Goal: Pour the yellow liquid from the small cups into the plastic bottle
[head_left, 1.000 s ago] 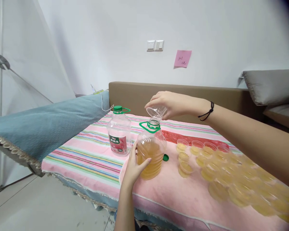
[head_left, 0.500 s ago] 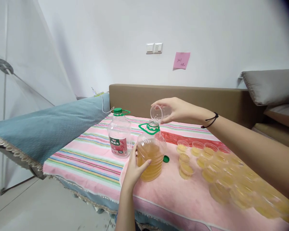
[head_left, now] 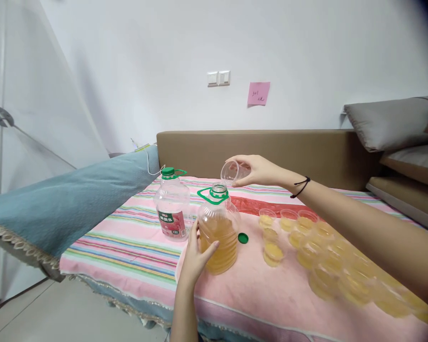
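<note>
A large clear plastic jug (head_left: 219,237) with a green ring handle stands uncapped, more than half full of amber liquid. My left hand (head_left: 196,254) grips its lower left side. My right hand (head_left: 248,168) is closed around a clear plastic cup (head_left: 230,172), tipped on its side just above and right of the jug's mouth. The cup looks empty, and no stream of liquid shows. A green cap (head_left: 243,238) lies on the pink cloth right of the jug. Several clear cups of yellow liquid (head_left: 310,251) stand to the right, partly behind my right forearm.
Another jug (head_left: 171,204), capped green with a pink label, stands to the left and looks empty. A red plastic strip (head_left: 249,205) lies behind the cups. Striped cloth (head_left: 128,242) covers the surface, backed by a brown headboard (head_left: 271,152). Grey cushions (head_left: 395,121) are stacked at right.
The cup in my right hand has moved slightly up and away from the jug's mouth, which now shows more fully. My left hand keeps its grip. The view has shifted a little.
</note>
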`<control>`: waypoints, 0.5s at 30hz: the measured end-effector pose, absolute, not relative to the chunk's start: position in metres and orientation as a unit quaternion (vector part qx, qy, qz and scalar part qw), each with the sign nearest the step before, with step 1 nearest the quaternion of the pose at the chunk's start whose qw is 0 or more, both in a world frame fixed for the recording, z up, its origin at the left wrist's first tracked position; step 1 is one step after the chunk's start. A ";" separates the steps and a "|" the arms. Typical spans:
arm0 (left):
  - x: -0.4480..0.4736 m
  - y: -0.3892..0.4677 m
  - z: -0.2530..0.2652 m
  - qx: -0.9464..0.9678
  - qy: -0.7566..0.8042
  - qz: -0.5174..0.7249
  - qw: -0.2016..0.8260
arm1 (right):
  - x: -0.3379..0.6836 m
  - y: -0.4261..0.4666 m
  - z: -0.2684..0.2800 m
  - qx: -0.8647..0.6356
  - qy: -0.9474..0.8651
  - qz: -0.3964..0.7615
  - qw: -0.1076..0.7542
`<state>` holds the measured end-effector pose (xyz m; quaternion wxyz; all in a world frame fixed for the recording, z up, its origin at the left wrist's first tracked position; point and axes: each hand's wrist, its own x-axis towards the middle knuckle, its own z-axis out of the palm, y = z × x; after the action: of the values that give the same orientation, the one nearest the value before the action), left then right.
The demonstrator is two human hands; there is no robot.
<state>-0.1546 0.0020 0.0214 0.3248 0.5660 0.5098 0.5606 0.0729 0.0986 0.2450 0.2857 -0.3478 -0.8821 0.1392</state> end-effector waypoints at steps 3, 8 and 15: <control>-0.154 0.003 0.021 0.569 0.507 0.563 0.319 | 0.083 0.098 0.236 -0.365 -0.862 0.141 0.322; -0.153 0.004 0.021 0.568 0.501 0.573 0.313 | 0.115 0.080 0.217 -0.379 -0.785 0.242 0.425; -0.153 0.011 0.022 0.606 0.515 0.546 0.264 | 0.208 0.038 0.180 -0.378 -0.659 0.347 0.551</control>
<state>-0.1535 0.0105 0.0220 0.2639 0.6061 0.5150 0.5457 0.2078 0.0381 0.1803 0.5506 -0.3783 -0.6586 0.3466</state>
